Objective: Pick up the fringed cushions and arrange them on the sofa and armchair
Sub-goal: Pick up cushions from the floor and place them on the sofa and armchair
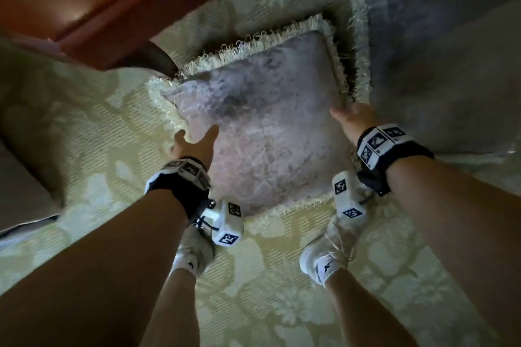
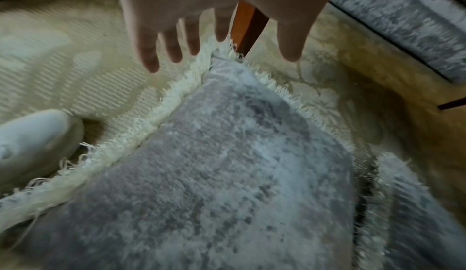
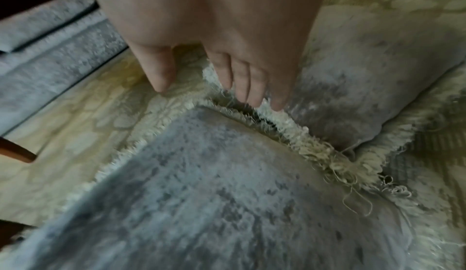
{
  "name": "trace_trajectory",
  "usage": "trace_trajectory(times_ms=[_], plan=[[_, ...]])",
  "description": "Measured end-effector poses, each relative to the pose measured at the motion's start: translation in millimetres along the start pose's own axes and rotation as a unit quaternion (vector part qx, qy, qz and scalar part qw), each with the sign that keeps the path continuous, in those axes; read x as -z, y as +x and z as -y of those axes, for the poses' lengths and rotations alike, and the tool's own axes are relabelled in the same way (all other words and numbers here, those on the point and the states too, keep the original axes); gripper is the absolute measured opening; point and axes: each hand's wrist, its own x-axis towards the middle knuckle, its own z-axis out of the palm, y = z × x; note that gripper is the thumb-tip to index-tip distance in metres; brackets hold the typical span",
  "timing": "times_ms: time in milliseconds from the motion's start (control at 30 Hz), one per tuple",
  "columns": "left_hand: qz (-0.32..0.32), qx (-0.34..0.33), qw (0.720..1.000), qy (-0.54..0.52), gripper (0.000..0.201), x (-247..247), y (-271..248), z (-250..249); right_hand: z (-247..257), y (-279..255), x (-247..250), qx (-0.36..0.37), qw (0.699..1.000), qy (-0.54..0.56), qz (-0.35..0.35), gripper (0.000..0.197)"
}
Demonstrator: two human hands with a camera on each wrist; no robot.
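Note:
A grey plush cushion with a cream fringe [image 1: 259,127] lies on the patterned carpet in front of my feet. A second fringed cushion [image 1: 437,65] lies right beside it, fringes nearly touching. My left hand [image 1: 197,135] hovers over the near cushion's left corner, with fingers [image 2: 151,59] straight and spread and nothing held. My right hand [image 1: 348,117] is at the cushion's right edge. Its straight fingers [image 3: 252,87] reach down into the gap between the near cushion [image 3: 214,194] and the second cushion [image 3: 365,75], brushing the fringe. The thumb stands apart.
A red-brown wooden table [image 1: 84,3] stands at the upper left, its leg [image 2: 247,27] just beyond the cushion's corner. Grey upholstered seating [image 2: 403,25] runs along the carpet behind. Pale upholstery [image 1: 22,177] is at the left. My white shoes [image 1: 327,256] stand at the cushion's near edge.

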Motion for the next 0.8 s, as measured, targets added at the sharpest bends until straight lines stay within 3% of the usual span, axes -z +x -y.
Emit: trace_trajectory(times_ms=[200, 400, 567, 800], plan=[[-0.023, -0.001, 0.999, 0.023, 0.122, -39.7, 71.3, 31.3, -27.2, 68.0, -43.7, -0.020, 0.999, 0.020, -0.026, 0.078], [-0.019, -0.013, 1.000, -0.022, 0.146, -66.7, 97.1, 50.4, -35.4, 107.0, -54.2, -0.016, 0.998, 0.010, -0.054, 0.093], [-0.049, -0.015, 0.997, -0.063, 0.122, -87.0, 106.0, 58.5, -44.7, 133.6, -60.4, -0.009, 0.999, 0.013, -0.043, 0.100], [-0.055, -0.005, 0.996, -0.064, 0.124, -96.3, 115.0, 60.8, -54.4, 159.6, -66.1, -0.030, 0.998, 0.048, -0.027, 0.129]])
